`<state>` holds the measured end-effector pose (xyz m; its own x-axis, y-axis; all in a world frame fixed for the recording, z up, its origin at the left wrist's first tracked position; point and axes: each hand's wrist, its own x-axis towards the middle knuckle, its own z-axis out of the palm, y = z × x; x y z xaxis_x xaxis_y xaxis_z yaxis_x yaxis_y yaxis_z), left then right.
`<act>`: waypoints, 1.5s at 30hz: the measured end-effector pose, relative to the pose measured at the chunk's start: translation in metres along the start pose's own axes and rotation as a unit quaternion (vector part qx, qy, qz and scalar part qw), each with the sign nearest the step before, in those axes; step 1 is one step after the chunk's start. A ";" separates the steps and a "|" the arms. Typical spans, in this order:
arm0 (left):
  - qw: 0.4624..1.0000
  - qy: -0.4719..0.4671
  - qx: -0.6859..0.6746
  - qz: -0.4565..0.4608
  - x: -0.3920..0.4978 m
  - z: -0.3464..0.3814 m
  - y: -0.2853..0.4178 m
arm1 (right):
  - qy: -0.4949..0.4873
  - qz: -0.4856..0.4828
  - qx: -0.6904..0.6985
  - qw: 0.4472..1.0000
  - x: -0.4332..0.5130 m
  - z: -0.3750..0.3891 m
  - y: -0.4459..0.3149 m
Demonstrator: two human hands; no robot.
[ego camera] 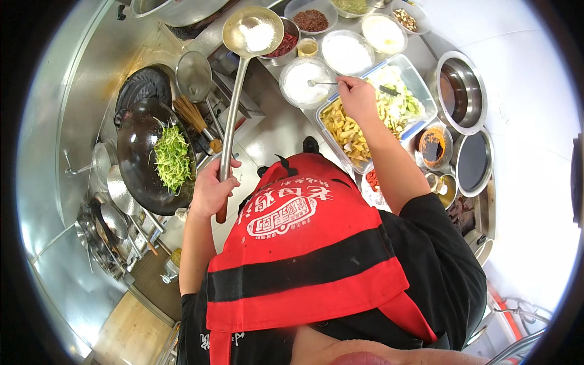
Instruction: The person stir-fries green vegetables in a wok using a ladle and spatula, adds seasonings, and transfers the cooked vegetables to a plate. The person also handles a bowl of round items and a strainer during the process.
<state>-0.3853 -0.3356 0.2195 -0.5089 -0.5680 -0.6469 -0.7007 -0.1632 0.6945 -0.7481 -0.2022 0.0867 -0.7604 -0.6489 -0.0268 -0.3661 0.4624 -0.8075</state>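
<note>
My left hand (214,185) grips the handle of a long metal ladle (236,100), whose bowl is raised at the top of the view. Between the fingers of my right hand (358,98) is a small metal spoon (325,83); its tip is over a round tub of white powder (303,93). That hand is above a clear plastic container (422,84) with chopped ginger (340,125) and sliced scallion (397,91). On the left, a dark wok (137,159) holds a heap of green sprouts or shoots (172,157).
Further tubs of white powder (347,52) and a bowl of dried red chilies (285,45) stand beyond the tub. Steel pots of dark liquid (474,159) line the right. A bamboo brush (189,114) and wire strainer (194,75) lie beside the wok; several ladles and skimmers (121,189) are at left.
</note>
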 end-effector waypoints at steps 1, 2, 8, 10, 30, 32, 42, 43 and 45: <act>1.000 -0.001 0.002 -0.001 0.000 0.000 0.000 | -0.001 0.005 0.005 1.000 -0.001 0.000 -0.001; 1.000 -0.003 0.005 -0.002 0.000 0.000 0.000 | -0.001 0.010 0.010 1.000 -0.002 -0.001 -0.001; 1.000 -0.005 0.009 -0.002 0.002 0.001 -0.008 | -0.039 0.136 0.095 0.985 -0.002 -0.008 -0.004; 1.000 0.002 0.026 -0.005 0.003 0.001 -0.009 | -0.043 0.196 0.283 0.938 -0.001 -0.011 0.004; 0.997 -0.017 0.065 -0.028 0.002 0.006 -0.018 | -0.015 0.014 0.032 0.999 -0.005 -0.005 -0.003; 0.998 -0.018 0.056 -0.028 0.002 0.006 -0.019 | -0.011 -0.005 0.030 0.999 -0.005 0.004 0.001; 0.995 -0.010 0.101 -0.022 0.002 0.005 -0.027 | -0.022 0.196 0.404 0.893 0.001 -0.035 -0.014; 0.995 -0.013 0.096 -0.027 0.003 0.006 -0.030 | 0.000 0.165 0.316 0.934 0.001 -0.038 -0.016; 0.995 -0.022 0.087 -0.036 0.004 0.008 -0.033 | 0.047 0.099 0.133 0.985 -0.009 -0.047 -0.022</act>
<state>-0.3681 -0.3255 0.1914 -0.4724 -0.5236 -0.7090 -0.8104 -0.0583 0.5830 -0.7589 -0.1784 0.1329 -0.8533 -0.4979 -0.1552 -0.0618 0.3920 -0.9179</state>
